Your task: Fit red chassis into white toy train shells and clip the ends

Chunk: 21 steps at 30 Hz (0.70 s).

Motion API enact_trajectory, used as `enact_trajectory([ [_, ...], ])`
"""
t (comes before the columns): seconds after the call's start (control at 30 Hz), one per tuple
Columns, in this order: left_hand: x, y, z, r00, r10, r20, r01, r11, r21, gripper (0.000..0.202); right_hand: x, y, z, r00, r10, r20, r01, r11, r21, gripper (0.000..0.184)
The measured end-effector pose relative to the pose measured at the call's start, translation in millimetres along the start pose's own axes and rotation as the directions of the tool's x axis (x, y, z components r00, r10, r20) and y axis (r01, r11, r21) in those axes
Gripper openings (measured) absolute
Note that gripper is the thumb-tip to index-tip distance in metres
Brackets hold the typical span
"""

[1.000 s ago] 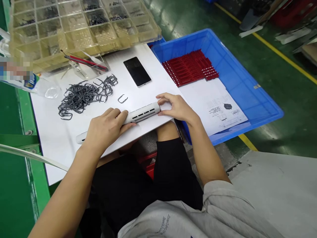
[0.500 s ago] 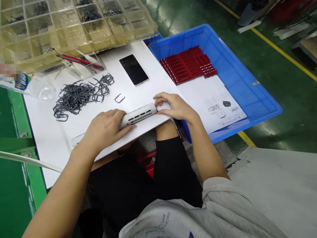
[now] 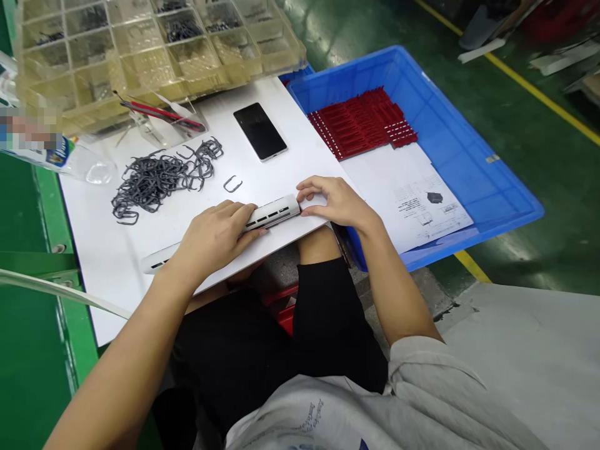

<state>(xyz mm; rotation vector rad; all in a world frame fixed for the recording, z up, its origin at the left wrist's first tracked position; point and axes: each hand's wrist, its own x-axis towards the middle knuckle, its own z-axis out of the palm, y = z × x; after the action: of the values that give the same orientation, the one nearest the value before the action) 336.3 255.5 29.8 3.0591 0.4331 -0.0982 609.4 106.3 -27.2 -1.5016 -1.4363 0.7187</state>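
Note:
A white slotted tube point(image 3: 274, 211) lies along the front edge of the white tabletop. My left hand point(image 3: 218, 236) wraps over its middle, thumb on the near side, and covers part of the slots. At the tube's right end is my right hand point(image 3: 330, 201), its fingers bent and the thumb brought towards them. Whatever small thing sits between those fingertips is too hidden to name. Just beyond the tube rests one loose dark U-shaped clip point(image 3: 232, 184), and farther left is a tangled heap of similar grey clips point(image 3: 154, 181).
A black phone point(image 3: 260, 131) lies behind the tube. Beyond it stand a yellowish compartment tray point(image 3: 187, 75) and a small clear box with tools point(image 3: 164, 128). A plastic bottle point(image 3: 89, 165) is at left. On the right, a blue bin point(image 3: 492, 187) holds red slotted parts point(image 3: 360, 125) and printed paper point(image 3: 422, 200).
My left hand has slid slightly to the right along the tube. My right hand stays at the tube's end. The whole view has shifted a little.

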Motion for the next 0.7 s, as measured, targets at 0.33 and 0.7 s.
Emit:
enact_trajectory([
  [0.33, 5.2, -2.6, 8.6, 0.999, 0.037, -0.032, -0.037, 0.999, -0.012, 0.046, -4.9, 2.6, -7.5, 1.000, -0.026, -0.013, 0.026, 0.999, 0.025, 0.065],
  [0.7, 10.2, 11.4, 2.0, 0.997, -0.035, 0.070, 0.036, 0.999, -0.013, 0.036, 10.7, -11.6, 29.2, 0.982, -0.139, 0.128, 0.176, 0.919, -0.351, 0.053],
])
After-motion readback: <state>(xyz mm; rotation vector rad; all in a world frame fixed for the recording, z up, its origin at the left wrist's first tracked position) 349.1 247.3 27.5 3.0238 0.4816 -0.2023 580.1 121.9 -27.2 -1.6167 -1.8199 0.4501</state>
